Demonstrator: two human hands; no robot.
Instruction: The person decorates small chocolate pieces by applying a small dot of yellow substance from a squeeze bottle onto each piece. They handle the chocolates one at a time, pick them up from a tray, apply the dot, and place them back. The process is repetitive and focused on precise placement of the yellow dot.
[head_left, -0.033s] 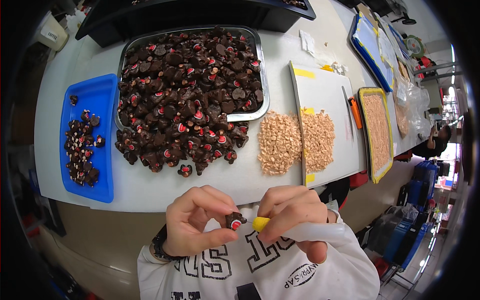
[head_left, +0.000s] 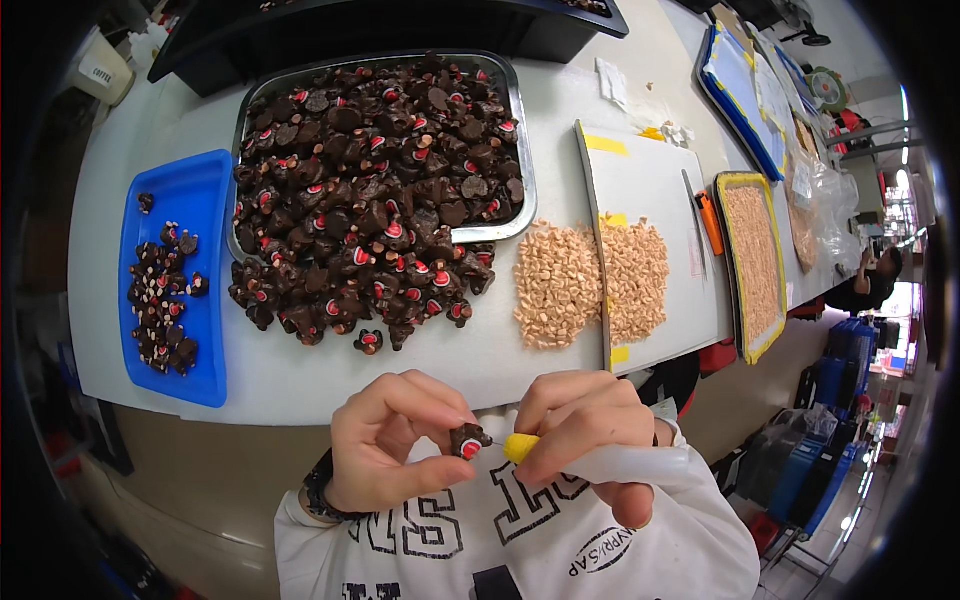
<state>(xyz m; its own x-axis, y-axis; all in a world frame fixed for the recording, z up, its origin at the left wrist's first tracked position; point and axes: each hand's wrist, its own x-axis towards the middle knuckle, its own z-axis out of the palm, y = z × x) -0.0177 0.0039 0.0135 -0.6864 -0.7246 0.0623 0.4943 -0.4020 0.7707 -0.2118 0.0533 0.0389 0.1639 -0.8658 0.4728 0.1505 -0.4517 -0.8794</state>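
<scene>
Lower centre of frame: left hand [head_left: 385, 445] pinches a small dark chocolate piece [head_left: 468, 440] with a red-and-white spot between thumb and fingertips, held just above the white sweatshirt [head_left: 520, 540]. Right hand [head_left: 585, 435] is closed around a white squeeze tube [head_left: 640, 465]; its yellow tip [head_left: 520, 447] touches the piece's right side.

Above the hands, a pale table [head_left: 300, 375] runs across the frame. Upper centre: metal tray [head_left: 525, 170] heaped with like chocolate pieces [head_left: 370, 190], the heap spilling over the near rim onto the table. Left: blue tray [head_left: 205, 200] with a smaller scatter of pieces. Right of centre: pile of tan pellets [head_left: 590, 280], lying half on the table, half on a white cutting board [head_left: 650, 180]. Orange-handled knife [head_left: 708, 222] at the board's right edge. Further right, a yellow-rimmed tray [head_left: 752, 260] filled with tan crumbs.
</scene>
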